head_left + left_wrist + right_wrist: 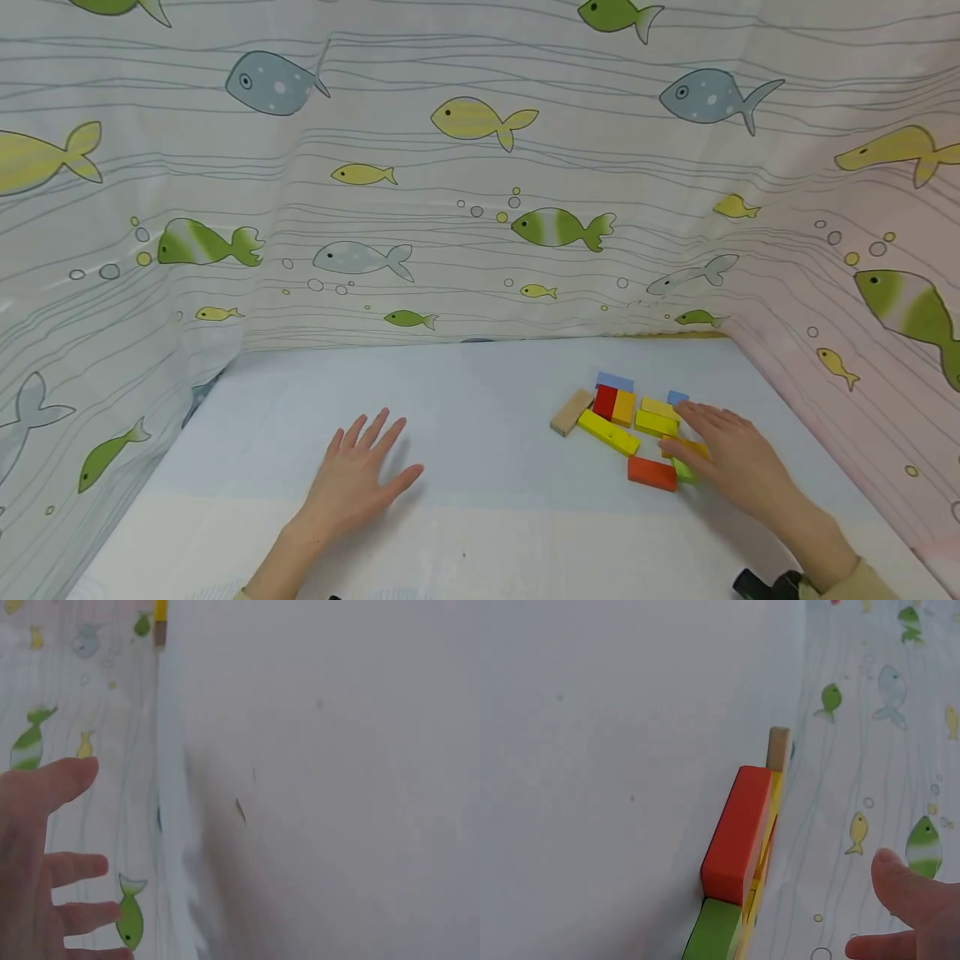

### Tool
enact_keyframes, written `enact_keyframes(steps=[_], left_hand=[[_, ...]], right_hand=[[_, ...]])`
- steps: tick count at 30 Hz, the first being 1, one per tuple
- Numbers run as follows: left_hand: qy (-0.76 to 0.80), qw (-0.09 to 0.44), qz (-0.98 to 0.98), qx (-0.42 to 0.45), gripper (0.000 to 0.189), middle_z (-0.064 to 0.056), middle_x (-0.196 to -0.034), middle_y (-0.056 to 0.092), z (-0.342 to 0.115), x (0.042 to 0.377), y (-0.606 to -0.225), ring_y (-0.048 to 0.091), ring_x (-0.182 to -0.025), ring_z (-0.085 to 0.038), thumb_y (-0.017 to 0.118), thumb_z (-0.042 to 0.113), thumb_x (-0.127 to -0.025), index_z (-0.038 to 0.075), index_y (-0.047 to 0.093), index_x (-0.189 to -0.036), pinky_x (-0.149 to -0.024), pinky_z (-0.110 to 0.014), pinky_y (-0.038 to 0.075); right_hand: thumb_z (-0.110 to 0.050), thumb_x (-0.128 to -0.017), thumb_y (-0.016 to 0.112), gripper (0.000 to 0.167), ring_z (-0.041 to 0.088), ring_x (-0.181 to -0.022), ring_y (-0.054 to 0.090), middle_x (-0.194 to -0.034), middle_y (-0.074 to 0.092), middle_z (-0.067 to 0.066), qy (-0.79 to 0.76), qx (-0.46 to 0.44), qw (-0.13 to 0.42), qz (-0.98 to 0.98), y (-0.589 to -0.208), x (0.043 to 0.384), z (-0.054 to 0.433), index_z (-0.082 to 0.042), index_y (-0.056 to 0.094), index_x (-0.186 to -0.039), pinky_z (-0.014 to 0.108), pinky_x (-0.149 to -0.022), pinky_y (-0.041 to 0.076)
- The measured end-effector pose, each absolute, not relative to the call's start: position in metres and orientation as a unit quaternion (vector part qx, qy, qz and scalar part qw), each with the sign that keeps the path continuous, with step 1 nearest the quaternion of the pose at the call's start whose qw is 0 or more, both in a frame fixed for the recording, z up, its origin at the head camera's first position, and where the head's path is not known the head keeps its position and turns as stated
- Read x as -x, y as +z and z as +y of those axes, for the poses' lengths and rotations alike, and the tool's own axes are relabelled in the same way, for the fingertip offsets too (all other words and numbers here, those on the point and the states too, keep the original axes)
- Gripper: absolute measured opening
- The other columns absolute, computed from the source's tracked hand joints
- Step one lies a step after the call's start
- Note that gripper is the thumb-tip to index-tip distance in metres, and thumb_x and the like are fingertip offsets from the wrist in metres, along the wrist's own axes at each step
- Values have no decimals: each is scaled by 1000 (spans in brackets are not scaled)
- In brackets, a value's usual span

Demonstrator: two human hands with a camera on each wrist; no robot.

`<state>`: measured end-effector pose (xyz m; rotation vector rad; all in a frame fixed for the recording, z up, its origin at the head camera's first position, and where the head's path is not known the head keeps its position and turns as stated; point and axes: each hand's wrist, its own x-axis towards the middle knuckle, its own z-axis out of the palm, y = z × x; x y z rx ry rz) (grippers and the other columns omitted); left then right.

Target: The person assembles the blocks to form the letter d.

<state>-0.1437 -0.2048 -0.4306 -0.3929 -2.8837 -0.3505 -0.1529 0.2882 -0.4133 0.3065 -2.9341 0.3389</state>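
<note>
My left hand (351,482) hovers over the table's left half with its fingers spread and nothing in it. On the right, my right hand (738,462) reaches over the edge of a group of coloured blocks, fingers extended, partly covering an orange block (697,447) and a green block (684,471). Nearby lie a red-orange block (652,473), a long yellow block (608,432), two more yellow blocks (656,423), a red block (605,402) beside an orange one, a natural wood block (572,412) and blue blocks (615,382). In the right wrist view, the thumb (907,889) is apart from the red block (739,832).
The white table (480,542) is enclosed by a fish-patterned curtain (450,192) at the back and both sides. A black object (765,585) is at the right wrist by the front edge.
</note>
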Motion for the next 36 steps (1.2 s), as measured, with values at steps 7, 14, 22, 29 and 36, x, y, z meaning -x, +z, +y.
enact_keyframes(steps=[7,14,22,29,36], left_hand=[[-151,95,-970,168,68,-13,-149,51,-180,154,-436,46,-136,-44,63,57,-91,14,55,-143,-112,-61,35],[-185,63,-962,193,61,-13,-144,56,-155,166,-438,51,-132,-40,68,46,-90,11,59,-139,-107,-58,42],[-245,33,-942,226,54,-14,-142,57,-126,176,-438,50,-132,-38,71,33,-91,9,59,-137,-105,-58,44],[-280,-1,-929,243,52,-10,-142,58,-101,188,-439,51,-133,-32,69,31,-93,11,58,-139,-110,-52,42],[-307,-35,-916,256,53,-8,-141,59,-77,198,-441,51,-133,-31,69,30,-94,11,56,-141,-111,-50,41]], right_hand=[[-40,-90,73,53,46,-113,60,-123,68,20,142,-101,90,-981,-415,158,276,-7,64,-131,67,-92,49],[-25,-88,77,40,40,-108,65,-117,72,15,168,-130,102,-972,-417,165,267,-8,70,-123,60,-89,53],[-13,-88,76,30,35,-106,66,-113,74,9,210,-147,79,-963,-421,173,255,-10,73,-118,57,-89,56],[-4,-86,76,31,33,-104,66,-111,74,8,227,-153,56,-960,-422,180,247,-10,74,-117,50,-87,59],[4,-85,72,33,32,-104,66,-109,74,6,231,-160,48,-959,-426,188,242,-9,75,-115,52,-89,57]])
